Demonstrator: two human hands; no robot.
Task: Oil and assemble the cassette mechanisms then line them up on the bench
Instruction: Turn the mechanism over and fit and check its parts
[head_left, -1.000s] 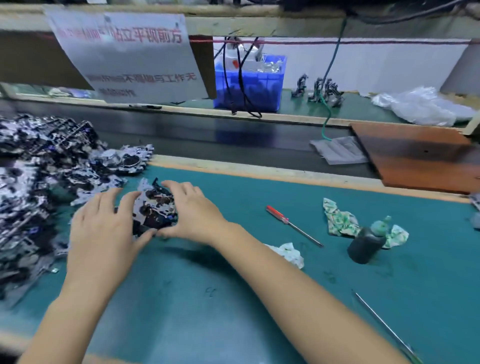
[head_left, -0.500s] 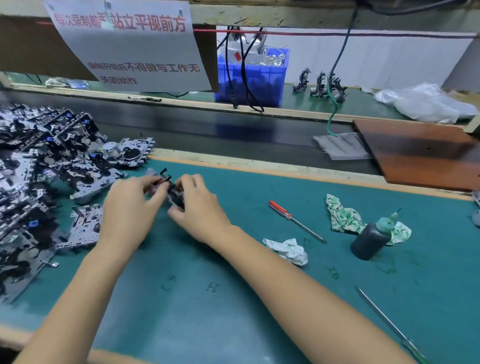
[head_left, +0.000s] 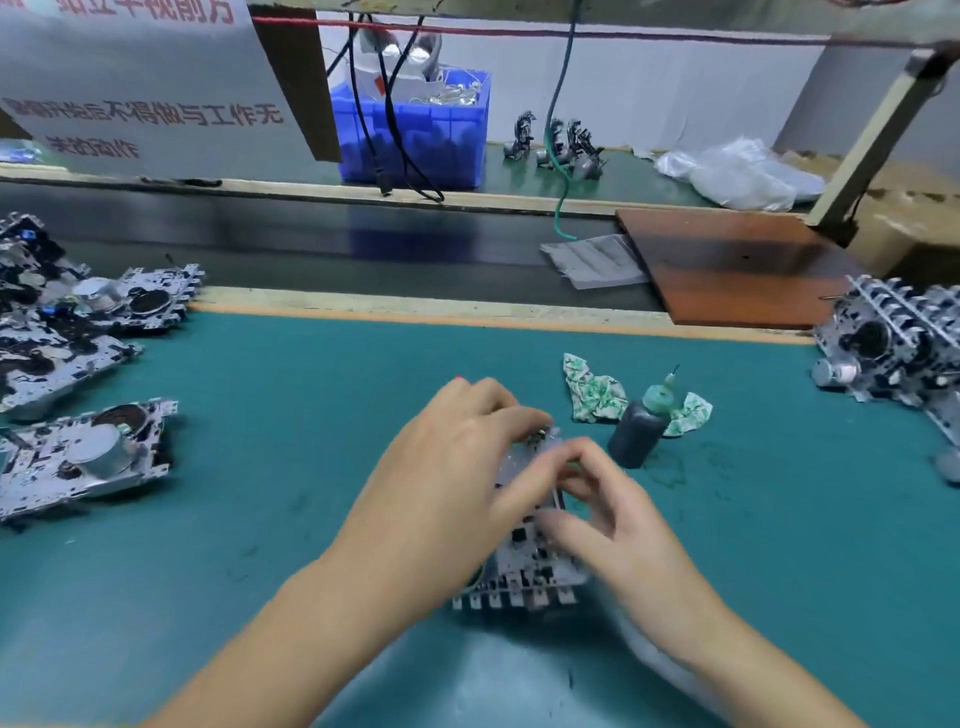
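A metal cassette mechanism (head_left: 524, 577) with black parts sits near the middle of the green bench mat (head_left: 291, 467), tilted between both hands. My left hand (head_left: 457, 467) grips its left side, fingers curled over the top edge. My right hand (head_left: 602, 514) pinches its right side with bent fingers. Most of the mechanism is hidden by the hands. A dark oil bottle (head_left: 636, 426) with a green nozzle stands just right of the hands. Loose mechanisms (head_left: 88, 457) lie in a pile at the left. Assembled mechanisms (head_left: 893, 348) stand in a row at the right edge.
A crumpled patterned rag (head_left: 592, 389) lies behind the bottle. Beyond the mat's wooden edge runs a dark conveyor belt (head_left: 363, 244) with a brown board (head_left: 727, 265) and a grey cloth (head_left: 592, 260). A blue bin (head_left: 415, 135) and a plastic bag (head_left: 743, 171) sit on the far shelf.
Both hands have carried the mechanism from beside the left pile to the right, near the oil bottle. The view has shifted right, and the row of mechanisms at the right has come into sight.
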